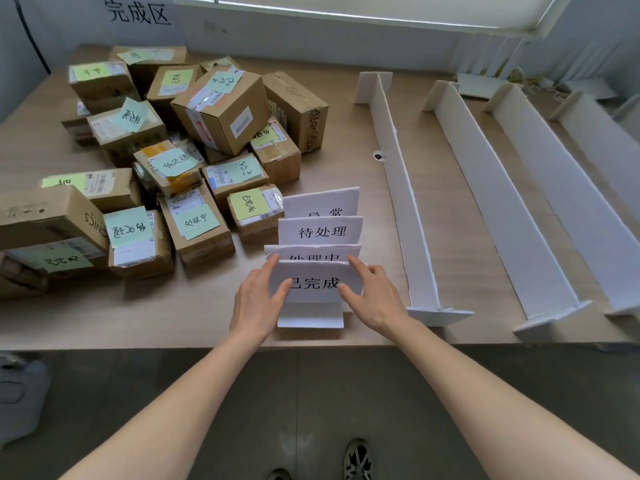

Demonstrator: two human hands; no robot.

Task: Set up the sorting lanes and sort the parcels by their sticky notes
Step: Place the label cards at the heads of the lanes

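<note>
Several white label cards stand in a row near the table's front edge. The nearest one, the 已完成 card (314,284), is held from both sides: my left hand (258,299) pinches its left edge and my right hand (372,292) pinches its right edge. Behind it stand the 处理中 card (313,253), the 待处理 card (320,232) and a partly hidden fourth card (322,202). A heap of cardboard parcels (221,112) with green sticky notes covers the left half of the table. Several long white dividers (398,174) lie side by side on the right.
The wooden table (173,313) ends just below my hands. A small round hole cover (379,155) sits left of the first divider. A wall sign reading 完成区 (138,12) hangs at the back left. My shoes (356,459) show on the grey floor.
</note>
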